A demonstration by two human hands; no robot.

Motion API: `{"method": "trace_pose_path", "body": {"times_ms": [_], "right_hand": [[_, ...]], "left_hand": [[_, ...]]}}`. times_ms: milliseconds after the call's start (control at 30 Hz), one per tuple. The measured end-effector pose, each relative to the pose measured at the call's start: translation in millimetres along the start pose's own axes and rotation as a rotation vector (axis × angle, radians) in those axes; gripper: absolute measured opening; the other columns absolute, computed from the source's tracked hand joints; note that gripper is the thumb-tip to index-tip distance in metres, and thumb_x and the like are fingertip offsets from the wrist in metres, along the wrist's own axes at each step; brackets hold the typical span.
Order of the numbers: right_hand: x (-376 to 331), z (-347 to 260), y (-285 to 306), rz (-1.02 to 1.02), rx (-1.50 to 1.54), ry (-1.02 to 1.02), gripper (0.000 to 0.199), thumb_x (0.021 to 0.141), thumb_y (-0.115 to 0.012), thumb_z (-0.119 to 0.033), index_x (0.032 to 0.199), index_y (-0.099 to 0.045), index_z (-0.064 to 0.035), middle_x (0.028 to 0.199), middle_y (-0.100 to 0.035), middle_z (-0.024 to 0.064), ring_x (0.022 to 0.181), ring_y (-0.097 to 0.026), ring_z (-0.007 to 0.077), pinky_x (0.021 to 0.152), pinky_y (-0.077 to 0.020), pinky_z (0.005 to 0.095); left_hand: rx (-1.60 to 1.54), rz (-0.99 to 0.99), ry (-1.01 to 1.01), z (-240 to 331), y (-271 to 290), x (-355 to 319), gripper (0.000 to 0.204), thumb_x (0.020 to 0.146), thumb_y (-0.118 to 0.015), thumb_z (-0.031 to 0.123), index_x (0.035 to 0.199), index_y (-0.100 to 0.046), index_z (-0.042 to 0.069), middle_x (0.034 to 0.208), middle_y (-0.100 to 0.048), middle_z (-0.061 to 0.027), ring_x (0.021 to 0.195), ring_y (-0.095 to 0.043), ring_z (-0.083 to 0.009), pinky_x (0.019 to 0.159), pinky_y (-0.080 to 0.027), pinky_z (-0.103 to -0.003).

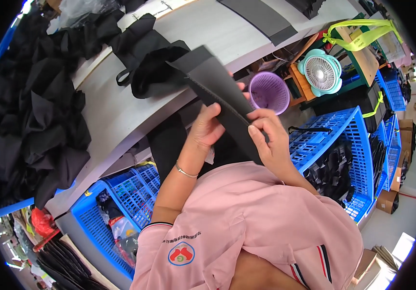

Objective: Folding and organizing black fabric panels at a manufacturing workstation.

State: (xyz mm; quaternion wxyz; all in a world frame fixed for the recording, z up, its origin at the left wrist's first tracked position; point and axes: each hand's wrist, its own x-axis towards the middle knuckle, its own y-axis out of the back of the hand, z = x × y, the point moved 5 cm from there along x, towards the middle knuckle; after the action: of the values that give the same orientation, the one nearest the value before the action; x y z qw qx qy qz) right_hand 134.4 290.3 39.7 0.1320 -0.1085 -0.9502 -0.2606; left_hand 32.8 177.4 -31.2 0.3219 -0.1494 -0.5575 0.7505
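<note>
Both hands grip 1 long black fabric strip (217, 92) above the white table (116, 116). The left hand (207, 128) clasps its near edge, the right hand (268, 133) pinches just beside it, seemingly on a seam. Its long axis slants away up-left.

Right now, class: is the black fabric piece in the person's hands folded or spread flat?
Folded: the black fabric piece is doubled lengthwise, its layered edges pinched together by both hands.

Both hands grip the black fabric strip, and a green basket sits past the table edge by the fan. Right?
Not quite. The basket is purple, not green, as the head view shows. Both the left hand and right hand do grip the black strip, and the fan stands beside the basket.
</note>
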Motion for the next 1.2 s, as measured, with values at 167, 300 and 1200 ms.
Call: {"method": "trace_pose_path", "body": {"times_ms": [167,300,1200], "right_hand": [[4.1,5.9,-1.1,0.088,-0.091,0.062,0.008,0.086,-0.069,-0.004,0.085,-0.062,0.0004,0.107,-0.059,0.0143,0.092,-0.057,0.0272,0.073,-0.0456,0.0341],[8.0,4.1,-8.7,0.061,-0.097,0.082,0.008,0.086,-0.069,-0.004,0.084,-0.062,0.0003,0.107,-0.059,0.0147,0.092,-0.058,0.0265,0.074,-0.0462,0.0350],[50.7,38.0,-62.6,-0.304,0.102,-0.113,0.042,0.095,-0.063,-0.015,0.134,-0.056,-0.0025,0.111,-0.071,0.0174,0.094,-0.069,0.0169,0.083,-0.0514,0.0290]], "left_hand": [[0.174,0.223,0.026,19.9,-12.9,-13.4,0.064,0.080,-0.070,0.009,0.138,-0.046,-0.001,0.124,-0.062,-0.0213,0.113,-0.064,-0.0339,0.102,-0.051,-0.047],[0.187,0.285,-0.007,25.2,-9.2,-20.0,0.057,0.080,-0.066,0.006,0.133,-0.050,-0.005,0.119,-0.064,-0.0241,0.109,-0.065,-0.0360,0.100,-0.052,-0.049],[1.921,0.960,-0.681,168.2,33.9,-43.9,0.030,0.084,-0.066,0.002,0.112,-0.074,0.009,0.133,-0.060,-0.0160,0.121,-0.053,-0.0319,0.097,-0.046,-0.036]]}}
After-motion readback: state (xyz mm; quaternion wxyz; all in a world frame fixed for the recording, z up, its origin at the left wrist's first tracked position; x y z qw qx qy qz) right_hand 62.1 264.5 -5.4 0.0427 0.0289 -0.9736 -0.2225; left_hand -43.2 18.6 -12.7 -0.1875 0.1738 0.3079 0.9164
